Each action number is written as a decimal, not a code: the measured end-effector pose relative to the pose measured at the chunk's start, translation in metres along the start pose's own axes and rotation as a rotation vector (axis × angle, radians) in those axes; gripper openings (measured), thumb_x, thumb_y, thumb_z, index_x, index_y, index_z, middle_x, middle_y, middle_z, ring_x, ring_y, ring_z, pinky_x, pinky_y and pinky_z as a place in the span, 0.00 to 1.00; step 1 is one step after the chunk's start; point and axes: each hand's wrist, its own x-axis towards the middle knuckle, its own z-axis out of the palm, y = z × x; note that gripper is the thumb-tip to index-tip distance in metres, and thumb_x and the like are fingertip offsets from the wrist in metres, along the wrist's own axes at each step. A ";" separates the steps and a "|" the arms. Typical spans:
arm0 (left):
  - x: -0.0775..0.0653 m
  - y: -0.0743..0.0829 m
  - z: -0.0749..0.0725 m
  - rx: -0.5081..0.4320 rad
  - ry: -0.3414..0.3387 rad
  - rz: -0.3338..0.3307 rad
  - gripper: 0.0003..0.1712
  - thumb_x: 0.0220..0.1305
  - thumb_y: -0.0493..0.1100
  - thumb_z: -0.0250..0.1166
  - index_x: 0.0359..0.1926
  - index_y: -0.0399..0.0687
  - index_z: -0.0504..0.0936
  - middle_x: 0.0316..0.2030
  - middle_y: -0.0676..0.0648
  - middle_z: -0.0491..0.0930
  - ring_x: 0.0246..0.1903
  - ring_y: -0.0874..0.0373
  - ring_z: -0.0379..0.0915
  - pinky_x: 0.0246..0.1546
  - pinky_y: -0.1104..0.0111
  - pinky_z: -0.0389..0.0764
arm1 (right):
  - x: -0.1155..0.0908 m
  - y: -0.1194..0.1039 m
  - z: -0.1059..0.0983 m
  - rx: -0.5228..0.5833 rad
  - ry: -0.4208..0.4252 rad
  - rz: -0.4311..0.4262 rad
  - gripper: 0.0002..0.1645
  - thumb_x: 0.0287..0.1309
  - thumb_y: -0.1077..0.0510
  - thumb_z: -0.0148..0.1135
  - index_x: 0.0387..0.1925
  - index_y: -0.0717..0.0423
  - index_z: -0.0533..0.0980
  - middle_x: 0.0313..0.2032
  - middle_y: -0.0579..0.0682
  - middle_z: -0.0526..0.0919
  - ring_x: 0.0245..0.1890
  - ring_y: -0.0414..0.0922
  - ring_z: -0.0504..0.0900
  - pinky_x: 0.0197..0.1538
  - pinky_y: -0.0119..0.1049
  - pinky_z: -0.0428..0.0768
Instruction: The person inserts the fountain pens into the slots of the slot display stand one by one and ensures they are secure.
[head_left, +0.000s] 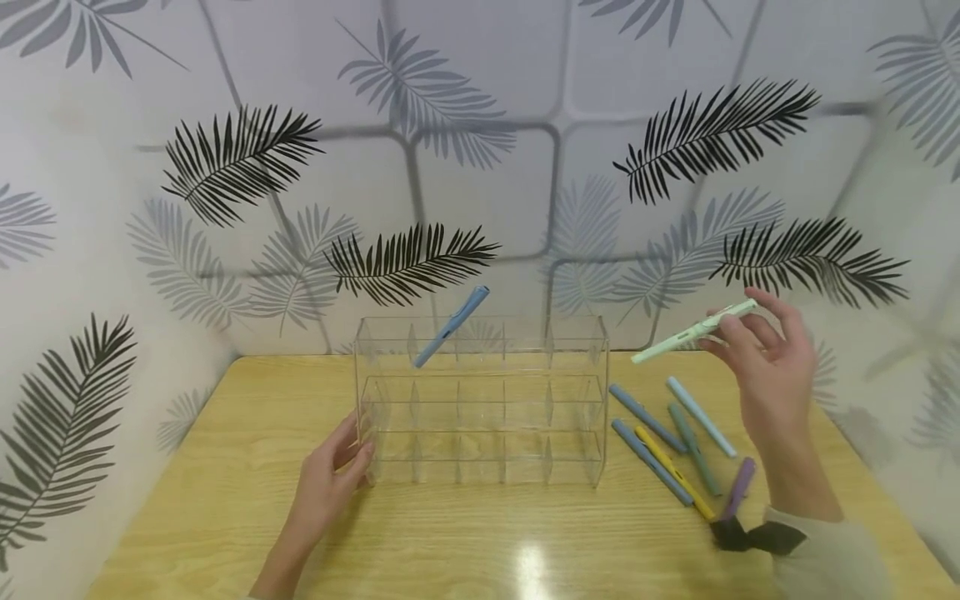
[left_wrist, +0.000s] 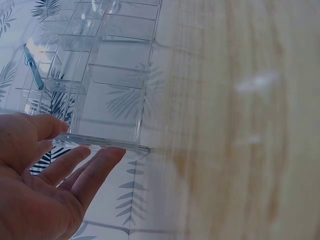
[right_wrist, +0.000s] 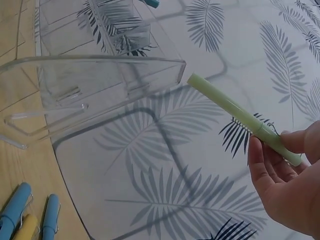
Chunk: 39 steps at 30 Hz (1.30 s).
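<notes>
My right hand [head_left: 776,362] pinches a pale green pen [head_left: 693,331] between thumb and fingers, raised to the right of a clear compartment organizer [head_left: 480,387]. In the right wrist view the green pen [right_wrist: 225,102] tilts, its free end pointing at the organizer's upper corner. My left hand [head_left: 335,468] grips the organizer's left side; in the left wrist view, the thumb and fingertips lie at the edge of its clear side wall [left_wrist: 107,141]. One blue pen [head_left: 452,327] leans in a top-row compartment, its upper end sticking out above the rim.
Several pens lie right of the organizer on the wooden table [head_left: 420,542]: blue pens [head_left: 651,461], a yellow pen [head_left: 675,473], a dark green pen [head_left: 693,448], a light blue pen [head_left: 702,417] and a purple pen [head_left: 738,489]. A leaf-patterned wall covering [head_left: 480,192] rises behind the table.
</notes>
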 end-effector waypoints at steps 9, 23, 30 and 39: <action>0.000 0.000 0.000 0.001 0.004 -0.005 0.31 0.75 0.37 0.61 0.76 0.45 0.66 0.65 0.28 0.73 0.59 0.30 0.75 0.34 0.61 0.91 | 0.005 0.003 0.037 -0.049 -0.074 -0.052 0.23 0.63 0.77 0.62 0.59 0.70 0.74 0.37 0.61 0.83 0.35 0.51 0.88 0.44 0.44 0.90; -0.001 0.000 0.001 0.018 0.004 -0.009 0.31 0.76 0.38 0.61 0.76 0.42 0.65 0.64 0.27 0.73 0.59 0.30 0.75 0.35 0.60 0.91 | 0.017 0.019 0.094 -0.145 -0.168 -0.087 0.24 0.64 0.73 0.65 0.60 0.63 0.73 0.38 0.58 0.81 0.36 0.47 0.88 0.46 0.44 0.90; 0.000 -0.001 0.001 0.015 0.011 -0.003 0.31 0.76 0.38 0.62 0.76 0.44 0.66 0.63 0.26 0.74 0.58 0.29 0.75 0.35 0.60 0.91 | 0.023 0.034 0.123 -0.132 -0.220 -0.076 0.22 0.64 0.73 0.65 0.58 0.64 0.73 0.38 0.56 0.81 0.36 0.46 0.88 0.47 0.43 0.90; -0.001 -0.001 0.001 0.029 0.015 0.021 0.31 0.75 0.37 0.62 0.75 0.44 0.67 0.63 0.26 0.74 0.58 0.28 0.75 0.34 0.61 0.91 | 0.023 0.055 0.142 -0.184 -0.254 -0.047 0.23 0.64 0.72 0.66 0.58 0.67 0.70 0.40 0.57 0.80 0.36 0.46 0.88 0.46 0.43 0.90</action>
